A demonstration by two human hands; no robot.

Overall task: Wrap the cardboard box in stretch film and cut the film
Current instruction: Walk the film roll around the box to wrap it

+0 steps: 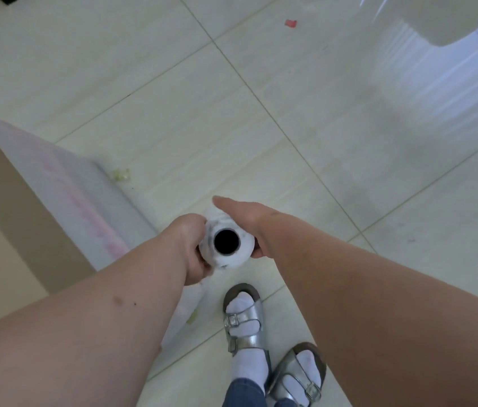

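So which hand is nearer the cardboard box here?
Left. The left hand grips the film roll on the side facing the cardboard box; the right hand lies on the roll's far side.
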